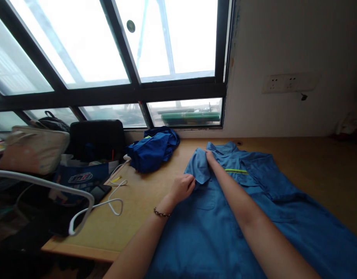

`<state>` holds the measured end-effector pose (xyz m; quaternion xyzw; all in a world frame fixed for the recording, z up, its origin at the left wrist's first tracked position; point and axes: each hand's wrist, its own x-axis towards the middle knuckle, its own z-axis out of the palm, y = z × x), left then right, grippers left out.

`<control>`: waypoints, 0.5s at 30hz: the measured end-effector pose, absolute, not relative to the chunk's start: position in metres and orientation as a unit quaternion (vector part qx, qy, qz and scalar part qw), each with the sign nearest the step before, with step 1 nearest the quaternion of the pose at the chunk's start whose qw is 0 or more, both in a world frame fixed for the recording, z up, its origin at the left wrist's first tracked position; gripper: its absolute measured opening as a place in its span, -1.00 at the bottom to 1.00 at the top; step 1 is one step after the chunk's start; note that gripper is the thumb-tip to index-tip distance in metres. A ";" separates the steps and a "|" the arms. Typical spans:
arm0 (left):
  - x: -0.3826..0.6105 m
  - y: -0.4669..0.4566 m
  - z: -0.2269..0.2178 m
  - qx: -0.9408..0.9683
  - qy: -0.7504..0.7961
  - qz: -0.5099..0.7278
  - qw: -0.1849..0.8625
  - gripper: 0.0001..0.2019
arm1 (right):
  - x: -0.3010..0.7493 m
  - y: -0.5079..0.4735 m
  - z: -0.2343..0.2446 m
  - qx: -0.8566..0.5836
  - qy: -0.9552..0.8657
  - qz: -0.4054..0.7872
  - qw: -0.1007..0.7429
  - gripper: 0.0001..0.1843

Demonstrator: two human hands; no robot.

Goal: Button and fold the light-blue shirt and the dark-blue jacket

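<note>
A blue work jacket (195, 228) with a yellow-green stripe lies spread on the wooden table, its collar toward the wall. My left hand (182, 188), a beaded bracelet on its wrist, is closed on fabric at the jacket's left side. Farther up, my right hand (210, 157) grips the same lifted section near the shoulder. Between the two hands the cloth is raised and folded over. On the right, a sleeve (278, 180) is laid across the jacket front. My right forearm covers part of the chest.
A crumpled dark blue garment (155, 149) sits by the window. White cables (117, 197) and a dark phone-like object (99, 192) lie at the table's left. Beyond are a printed blue bag (82, 176), a beige bag (35, 149) and a white tube frame (50, 180). Wall sockets (283, 83) are at right.
</note>
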<state>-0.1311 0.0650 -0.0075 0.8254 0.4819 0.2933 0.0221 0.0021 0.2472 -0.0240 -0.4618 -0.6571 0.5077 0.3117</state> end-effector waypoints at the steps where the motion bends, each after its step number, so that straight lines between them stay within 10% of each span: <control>1: -0.130 0.066 -0.007 0.833 0.475 0.282 0.027 -0.72 | 0.006 0.248 -0.023 -0.463 -0.643 0.529 0.303 -0.65; 15: -0.158 0.101 -0.042 0.604 0.780 0.163 0.019 -0.62 | 0.040 0.227 0.021 -0.466 -0.679 0.525 0.216 -0.84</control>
